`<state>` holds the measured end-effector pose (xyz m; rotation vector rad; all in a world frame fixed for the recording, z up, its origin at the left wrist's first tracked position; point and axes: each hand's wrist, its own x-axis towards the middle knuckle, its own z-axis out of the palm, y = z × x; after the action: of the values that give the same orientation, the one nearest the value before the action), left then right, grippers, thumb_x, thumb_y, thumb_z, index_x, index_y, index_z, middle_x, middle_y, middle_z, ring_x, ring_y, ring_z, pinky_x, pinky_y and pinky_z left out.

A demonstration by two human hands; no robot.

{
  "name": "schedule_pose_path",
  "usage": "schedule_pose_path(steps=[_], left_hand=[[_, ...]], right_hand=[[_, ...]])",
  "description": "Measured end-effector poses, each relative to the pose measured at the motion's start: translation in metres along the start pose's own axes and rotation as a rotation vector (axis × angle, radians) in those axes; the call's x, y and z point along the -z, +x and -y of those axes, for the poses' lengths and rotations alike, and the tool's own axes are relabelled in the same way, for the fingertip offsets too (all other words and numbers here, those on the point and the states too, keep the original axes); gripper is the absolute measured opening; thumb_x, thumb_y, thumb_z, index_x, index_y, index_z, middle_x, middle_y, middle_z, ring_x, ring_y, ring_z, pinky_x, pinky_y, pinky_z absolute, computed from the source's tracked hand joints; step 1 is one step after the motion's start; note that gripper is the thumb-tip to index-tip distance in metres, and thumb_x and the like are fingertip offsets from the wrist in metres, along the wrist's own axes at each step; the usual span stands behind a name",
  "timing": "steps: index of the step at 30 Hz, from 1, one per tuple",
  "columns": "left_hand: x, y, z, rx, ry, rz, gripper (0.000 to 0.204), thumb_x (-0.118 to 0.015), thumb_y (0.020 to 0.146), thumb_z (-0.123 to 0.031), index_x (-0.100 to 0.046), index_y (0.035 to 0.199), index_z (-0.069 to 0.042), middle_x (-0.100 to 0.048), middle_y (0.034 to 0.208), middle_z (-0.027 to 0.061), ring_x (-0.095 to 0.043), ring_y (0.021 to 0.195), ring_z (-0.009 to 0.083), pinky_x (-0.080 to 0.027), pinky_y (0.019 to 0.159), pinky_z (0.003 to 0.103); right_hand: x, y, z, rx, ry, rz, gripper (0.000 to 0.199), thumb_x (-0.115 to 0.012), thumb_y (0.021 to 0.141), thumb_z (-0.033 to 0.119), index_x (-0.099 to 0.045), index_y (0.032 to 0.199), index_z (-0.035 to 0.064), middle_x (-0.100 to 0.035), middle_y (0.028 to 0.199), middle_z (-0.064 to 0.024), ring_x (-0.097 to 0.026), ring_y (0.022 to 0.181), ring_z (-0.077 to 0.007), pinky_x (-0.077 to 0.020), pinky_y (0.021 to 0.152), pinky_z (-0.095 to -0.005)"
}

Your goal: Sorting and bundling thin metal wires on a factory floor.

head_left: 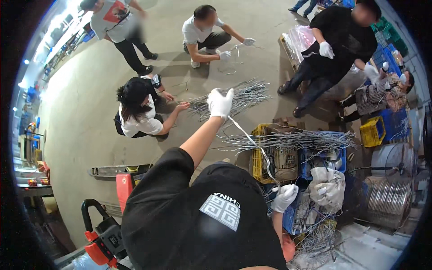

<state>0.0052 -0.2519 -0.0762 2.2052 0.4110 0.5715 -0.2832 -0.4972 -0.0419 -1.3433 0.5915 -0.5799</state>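
A long, pale silvery wire strand (257, 143) runs slackly between my two white-gloved hands. My left hand (220, 103) is stretched forward, closed around the strand's upper end. Under and beyond it, a bundle of grey metal wires (249, 95) lies on the floor. My right hand (285, 198) grips the strand's lower end, close to my right side and beside the crates. Across the crate tops rests a second bundle of grey wires (292, 140), just right of the strand. The gloves partly hide where the fingers meet the strand.
At right stand a yellow crate (257, 157), a blue crate (341, 157), a white sack (326, 189) and a large wire spool (388, 202). A crouching person (139, 108) touches the floor bundle's left end; others crouch or stand ahead. A black-and-red machine (105, 238) is at lower left.
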Motion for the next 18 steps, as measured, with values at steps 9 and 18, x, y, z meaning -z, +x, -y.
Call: schedule_pose_path(steps=[9, 18], left_hand=[[0.028, 0.005, -0.023, 0.497, -1.034, 0.341, 0.033, -0.055, 0.088, -0.027, -0.051, 0.106, 0.000, -0.058, 0.081, 0.0087, -0.055, 0.063, 0.0129, -0.048, 0.056, 0.024], [0.044, 0.026, -0.025, 0.473, -0.951, 0.283, 0.015, -0.051, 0.090, -0.018, -0.054, 0.094, -0.004, -0.057, 0.072, 0.0055, -0.054, 0.058, 0.0121, -0.048, 0.052, 0.024]], right_hand=[[-0.036, -0.016, 0.028, 0.067, 0.015, 0.075, 0.025, -0.028, 0.093, 0.024, -0.035, 0.074, 0.0105, -0.037, 0.059, -0.0018, -0.040, 0.046, -0.0153, -0.0443, 0.048, -0.0305], [-0.031, -0.016, 0.028, 0.260, -0.027, -0.070, 0.025, -0.027, 0.093, 0.022, -0.034, 0.071, 0.0106, -0.039, 0.059, -0.0033, -0.045, 0.048, -0.0174, -0.0427, 0.051, -0.0312]])
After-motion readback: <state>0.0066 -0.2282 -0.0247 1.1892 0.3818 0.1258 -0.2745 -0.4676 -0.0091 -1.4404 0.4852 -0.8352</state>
